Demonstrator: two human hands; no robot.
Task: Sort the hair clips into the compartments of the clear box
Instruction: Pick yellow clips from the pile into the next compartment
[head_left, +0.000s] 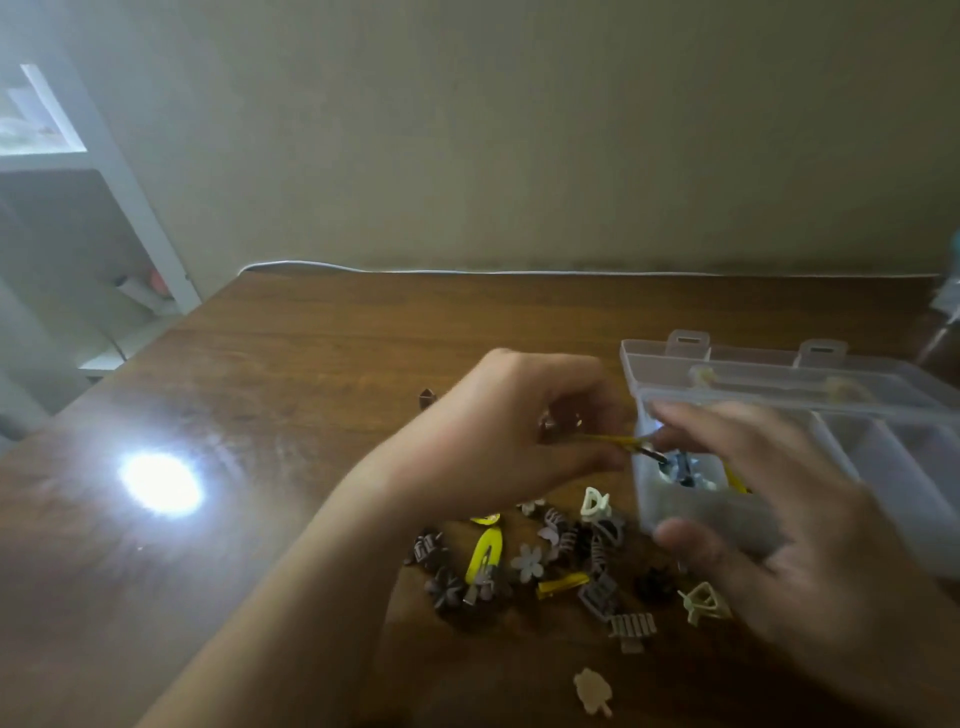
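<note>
Your left hand (511, 431) is curled closed, pinching a thin yellow clip (615, 442) whose tip reaches over the near-left compartment of the clear box (841, 410). Your right hand (789, 530) is spread open and blurred, its fingers over the box's front wall; whether it touches the box cannot be told, and it hides much of the compartments. A few clips inside that compartment are smeared and hard to identify. The box sits on the right of the wooden counter (311, 364), lid open behind, its right end cut off. A loose pile of hair clips (545, 564) lies on the counter just left of the box, below your left hand. Glare (158, 483) whitens the counter's left.
</note>
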